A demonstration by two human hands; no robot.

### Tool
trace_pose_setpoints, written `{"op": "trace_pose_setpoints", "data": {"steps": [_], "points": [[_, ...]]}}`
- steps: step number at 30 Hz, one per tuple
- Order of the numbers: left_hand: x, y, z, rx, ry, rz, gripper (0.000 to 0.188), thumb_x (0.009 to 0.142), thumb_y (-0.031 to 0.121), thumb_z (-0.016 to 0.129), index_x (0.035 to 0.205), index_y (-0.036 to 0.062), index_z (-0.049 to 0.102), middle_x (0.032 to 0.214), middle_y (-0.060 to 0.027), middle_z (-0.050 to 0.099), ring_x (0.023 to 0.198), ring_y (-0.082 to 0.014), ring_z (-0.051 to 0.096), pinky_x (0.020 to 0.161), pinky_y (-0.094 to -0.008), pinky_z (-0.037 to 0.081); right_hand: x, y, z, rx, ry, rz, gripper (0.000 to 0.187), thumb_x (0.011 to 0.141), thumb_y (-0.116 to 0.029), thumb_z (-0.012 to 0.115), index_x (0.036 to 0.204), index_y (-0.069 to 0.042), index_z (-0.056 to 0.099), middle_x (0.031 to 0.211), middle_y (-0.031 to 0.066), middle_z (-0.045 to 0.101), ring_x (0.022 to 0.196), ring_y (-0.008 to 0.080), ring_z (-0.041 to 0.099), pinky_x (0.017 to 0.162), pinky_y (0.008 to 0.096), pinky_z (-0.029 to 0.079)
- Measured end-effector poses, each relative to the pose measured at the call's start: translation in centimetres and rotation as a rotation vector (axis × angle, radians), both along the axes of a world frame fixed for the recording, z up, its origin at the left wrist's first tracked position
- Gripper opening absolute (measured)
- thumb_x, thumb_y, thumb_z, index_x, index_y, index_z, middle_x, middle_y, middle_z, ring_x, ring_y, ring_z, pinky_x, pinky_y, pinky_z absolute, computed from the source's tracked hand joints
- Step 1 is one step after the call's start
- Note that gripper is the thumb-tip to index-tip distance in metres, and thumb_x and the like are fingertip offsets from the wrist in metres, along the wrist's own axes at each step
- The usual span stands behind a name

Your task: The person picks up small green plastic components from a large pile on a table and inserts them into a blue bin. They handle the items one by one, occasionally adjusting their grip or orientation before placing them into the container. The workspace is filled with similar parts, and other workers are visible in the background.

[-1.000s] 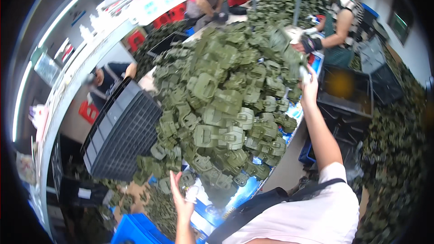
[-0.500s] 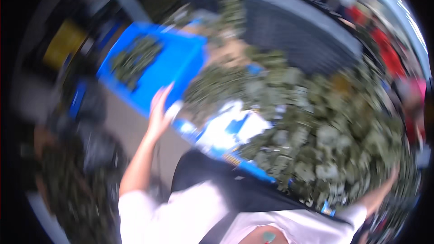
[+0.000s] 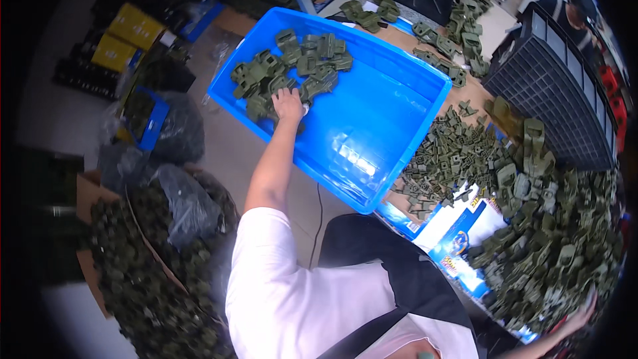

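My left hand (image 3: 288, 104) reaches into a large blue plastic bin (image 3: 392, 171). Its fingers are stretched out over a heap of olive-green molded plastic parts (image 3: 323, 60) in the bin's left end, touching or just above them. Something small and white shows beside the thumb side of that hand. At the far right, my right hand (image 3: 582, 314) is at the edge of a big pile of similar green parts (image 3: 545, 252). Its fingers look extended, and I see nothing held in them.
Smaller green pieces (image 3: 458, 153) lie on the bench beside the bin. A dark plastic crate (image 3: 558, 86) stands tilted behind the pile, with a person (image 3: 573, 20) beyond it. Left on the floor are a cardboard box (image 3: 93, 193) of green parts, plastic bags (image 3: 183, 203) and yellow boxes (image 3: 126, 36).
The view has swung left and steadied from blur. My left hand has moved from beside the bin's near rim to over the parts inside. The right hand stays by the pile.
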State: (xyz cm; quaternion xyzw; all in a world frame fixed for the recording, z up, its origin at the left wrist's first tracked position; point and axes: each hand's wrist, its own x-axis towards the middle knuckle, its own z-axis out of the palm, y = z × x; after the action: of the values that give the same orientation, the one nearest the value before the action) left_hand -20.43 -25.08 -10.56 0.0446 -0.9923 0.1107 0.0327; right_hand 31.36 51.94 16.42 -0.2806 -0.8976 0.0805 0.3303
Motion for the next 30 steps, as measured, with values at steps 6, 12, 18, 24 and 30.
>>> {"op": "trace_pose_setpoints", "data": {"steps": [6, 12, 18, 24, 30], "points": [[-2.2, -0.1, 1.8, 0.724, 0.029, -0.09, 0.046, 0.065, 0.02, 0.067, 0.103, 0.0074, 0.044, 0.093, -0.022, 0.059, 0.087, -0.0402, 0.057, 0.075, -0.0455, 0.044, -17.8, -28.5, -6.7, -0.687, -0.177, 0.278, 0.039, 0.075, 0.0, 0.046, 0.113, -0.002, 0.056, 0.111, 0.0121, 0.057, 0.106, 0.0214, 0.053, 0.093, 0.0322, 0.04], [12.8, 13.2, 11.1, 1.794, -0.501, -0.395, 0.096, 0.075, -0.003, 0.06, 0.142, 0.0155, -0.007, 0.123, -0.0189, 0.044, 0.106, -0.0286, 0.053, 0.085, -0.0351, 0.047, -28.3, -46.8, -16.6, -1.152, 0.04, 0.831, 0.092, 0.072, -0.013, 0.069, 0.142, -0.006, 0.01, 0.148, 0.016, 0.006, 0.136, 0.0273, 0.009, 0.105, 0.037, 0.025], [17.1, 13.5, 9.3, 2.001, -1.279, -0.446, 0.075, 0.083, 0.01, 0.058, 0.141, 0.0046, 0.012, 0.132, -0.0181, 0.037, 0.117, -0.026, 0.044, 0.096, -0.0381, 0.039, -21.5, -42.1, -19.6, -1.31, -0.033, 0.656, 0.078, 0.073, -0.007, 0.055, 0.141, -0.008, 0.017, 0.128, 0.0167, 0.04, 0.115, 0.0249, 0.043, 0.094, 0.0325, 0.037], [14.2, 12.2, 11.2, 2.293, -1.24, -0.099, 0.076, 0.075, 0.035, 0.069, 0.135, 0.0135, 0.028, 0.121, -0.0141, 0.046, 0.109, -0.0345, 0.05, 0.092, -0.0518, 0.043, -15.8, -31.5, -29.6, -0.642, -0.51, -0.263, 0.095, 0.07, -0.018, 0.065, 0.141, -0.007, 0.003, 0.122, 0.0287, 0.04, 0.106, 0.0434, 0.048, 0.087, 0.0442, 0.042], [14.3, 13.7, 10.3, 2.374, -1.202, -0.002, 0.066, 0.075, 0.044, 0.066, 0.121, 0.0024, 0.043, 0.114, -0.0145, 0.052, 0.098, -0.0316, 0.057, 0.089, -0.0479, 0.046, -21.7, -30.0, -29.8, -0.007, -0.419, 0.086, 0.038, 0.076, -0.015, 0.056, 0.114, -0.018, 0.056, 0.112, 0.0162, 0.048, 0.101, 0.0319, 0.048, 0.086, 0.0409, 0.041]]}}
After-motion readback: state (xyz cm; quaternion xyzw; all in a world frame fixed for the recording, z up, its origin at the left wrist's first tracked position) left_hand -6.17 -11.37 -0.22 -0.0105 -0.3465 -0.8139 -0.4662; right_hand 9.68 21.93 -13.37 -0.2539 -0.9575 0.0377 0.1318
